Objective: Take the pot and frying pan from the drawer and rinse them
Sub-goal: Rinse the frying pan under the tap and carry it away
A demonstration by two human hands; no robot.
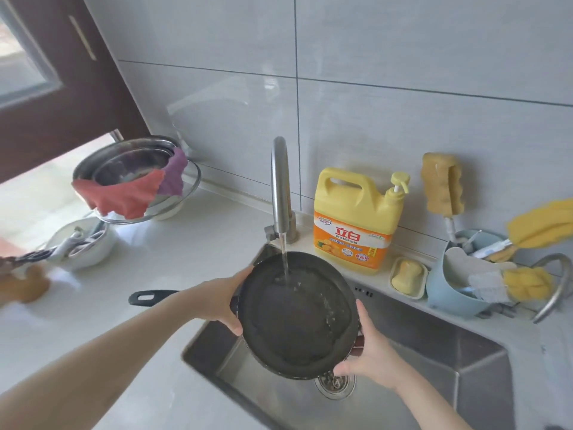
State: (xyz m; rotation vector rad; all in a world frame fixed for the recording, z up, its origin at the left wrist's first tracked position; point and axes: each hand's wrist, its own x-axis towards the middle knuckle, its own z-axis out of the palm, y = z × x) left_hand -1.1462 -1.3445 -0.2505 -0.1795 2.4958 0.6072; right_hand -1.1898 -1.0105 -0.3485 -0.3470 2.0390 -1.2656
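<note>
A dark frying pan (294,318) is held tilted over the steel sink (434,361), its black handle (152,297) pointing left over the counter. Water runs from the faucet (280,187) into the pan's upper part and pools inside. My left hand (223,302) grips the pan's left rim near the handle base. My right hand (369,352) holds the right lower rim, fingers curled under it. No pot shows in view.
A yellow dish-soap jug (353,221), a soap dish (407,276) and a blue caddy (455,290) with sponges and brushes line the sink's back edge. Stacked metal bowls with cloths (133,178) and a white bowl of utensils (80,243) sit on the left counter.
</note>
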